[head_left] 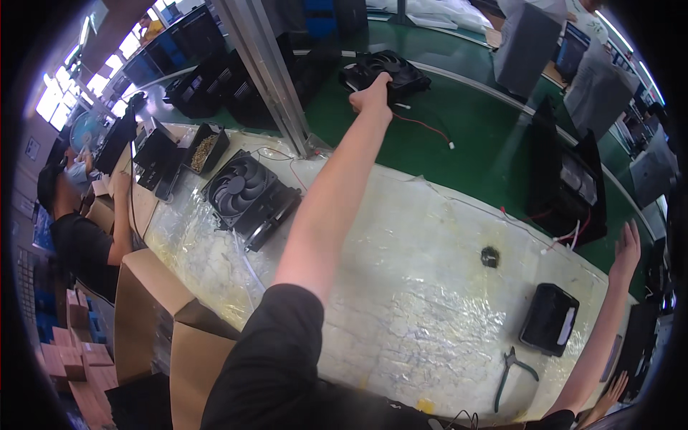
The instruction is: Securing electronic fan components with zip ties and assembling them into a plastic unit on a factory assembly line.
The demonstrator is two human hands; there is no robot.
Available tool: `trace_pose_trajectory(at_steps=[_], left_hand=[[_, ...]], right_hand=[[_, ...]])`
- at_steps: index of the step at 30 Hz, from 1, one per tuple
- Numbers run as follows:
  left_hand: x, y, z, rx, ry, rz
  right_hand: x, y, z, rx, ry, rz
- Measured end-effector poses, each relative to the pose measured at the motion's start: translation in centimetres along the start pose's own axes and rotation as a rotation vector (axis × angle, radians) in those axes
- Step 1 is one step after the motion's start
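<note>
My left arm stretches far across the bench, and my left hand is closed on the near edge of a black fan unit on the green conveyor. A thin red wire with a white plug trails from that unit. Off to the right, my right hand is raised with its fingers stretched out, holding nothing. Nearest to it is an open black case with red and white wires hanging out. Another black fan unit rests on the film-covered bench, left of my left forearm.
A metal post rises left of my left hand. Pliers and a black box lie at the near right. An open carton and a screw tray stand left. A co-worker works there; another person's hand shows lower right.
</note>
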State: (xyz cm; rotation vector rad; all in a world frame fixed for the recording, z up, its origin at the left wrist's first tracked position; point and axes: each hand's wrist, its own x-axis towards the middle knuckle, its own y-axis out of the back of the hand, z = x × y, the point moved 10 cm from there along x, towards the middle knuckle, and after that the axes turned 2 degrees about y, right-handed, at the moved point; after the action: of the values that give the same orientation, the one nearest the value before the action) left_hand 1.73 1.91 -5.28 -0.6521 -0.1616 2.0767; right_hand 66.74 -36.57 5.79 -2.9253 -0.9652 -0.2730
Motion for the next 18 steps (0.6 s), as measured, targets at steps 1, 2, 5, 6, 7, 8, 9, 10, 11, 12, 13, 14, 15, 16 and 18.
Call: trace_pose_trajectory(at_steps=[1,2,5,6,7,8,9,10,11,12,13,14,15,16,18], left_hand=[[-2.8,-0.5,0.1,-0.1,0.002,-0.036],[-4.7,-0.7,1.5,-0.093,-0.05,-0.128],[-11.4,1.5,6.8,-0.11,-0.235,-0.442],[-13.8,2.6,8.0,-0.136,-0.247,-0.514],[-17.2,4.9,9.5,-0.125,-0.262,-0.501],[-20.4,6.3,10.7,-0.144,-0.291,-0.594],[-24.1,7.2,11.2,-0.13,-0.341,-0.697],[-26.6,8.6,11.0,-0.122,-0.301,-0.742],[-30.0,10.0,11.0,-0.21,-0.29,-0.834],[-32.8,11.2,10.6,-0.241,-0.264,-0.915],[-34.5,13.0,10.0,-0.181,-0.254,-0.963],[-36.0,15.1,9.8,-0.175,-0.286,-0.98],[-37.2,16.8,9.7,-0.17,-0.316,-0.997],[-38.2,18.3,9.3,-0.148,-0.335,-1.025],[-39.8,21.0,7.9,-0.144,-0.325,-1.052]], right_hand=[[-3.1,-0.1,-3.4,-0.099,0.143,-0.005],[-5.6,-2.2,-6.4,-0.102,0.258,-0.095],[-13.9,-12.7,-13.4,-0.215,0.45,-0.415],[-18.1,-16.8,-16.1,-0.204,0.466,-0.587],[-21.4,-20.5,-17.5,-0.238,0.513,-0.73],[-24.5,-23.0,-19.0,-0.257,0.536,-0.81],[-26.6,-24.5,-20.1,-0.19,0.519,-0.852],[-28.2,-25.6,-20.8,-0.143,0.483,-0.861],[-28.8,-26.3,-20.6,-0.149,0.421,-0.843],[-29.3,-27.5,-19.2,-0.127,0.347,-0.992],[-31.2,-27.7,-19.8,-0.147,0.432,-0.997],[-33.0,-27.7,-18.5,-0.065,0.23,-1.05],[-35.0,-27.3,-17.1,0.016,0.025,-1.092],[-37.0,-26.7,-17.6,0.004,0.103,-1.136],[-39.1,-24.8,-17.0,0.01,0.209,-1.109]])
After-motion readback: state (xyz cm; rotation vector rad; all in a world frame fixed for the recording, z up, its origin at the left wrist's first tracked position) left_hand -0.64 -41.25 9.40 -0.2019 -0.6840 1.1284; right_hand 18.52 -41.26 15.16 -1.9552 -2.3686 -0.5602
